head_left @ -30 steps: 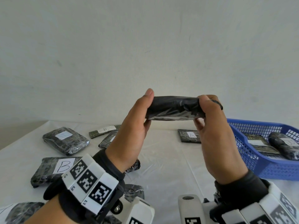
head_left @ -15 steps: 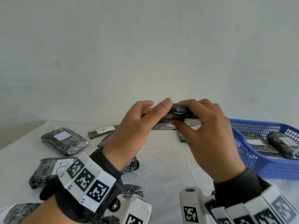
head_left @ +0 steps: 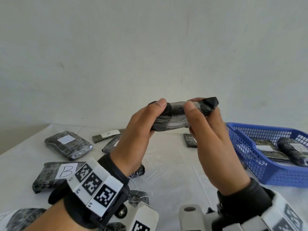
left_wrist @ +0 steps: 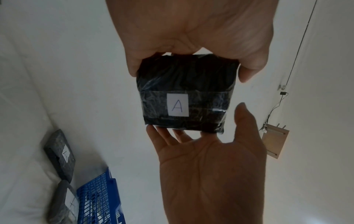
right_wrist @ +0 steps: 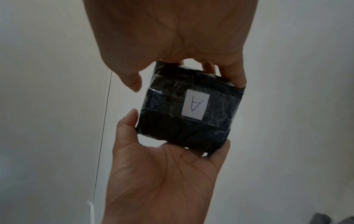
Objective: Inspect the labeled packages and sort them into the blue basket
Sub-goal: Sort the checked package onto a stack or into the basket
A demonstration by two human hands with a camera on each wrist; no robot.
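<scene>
Head view is showing the left hand point(head_left: 138, 130) and right hand point(head_left: 211, 140) both gripping the A-labelled package point(head_left: 183, 114) aloft beside the blue basket point(head_left: 260, 165), ideally steadying its label point(left_wrist: 177, 104) for reading

Both hands are raised in front of the chest, palms turned toward each other. The left hand point(head_left: 138, 129) and the right hand point(head_left: 211, 139) are curled round a package point(head_left: 180, 114), held at opposite ends.
</scene>
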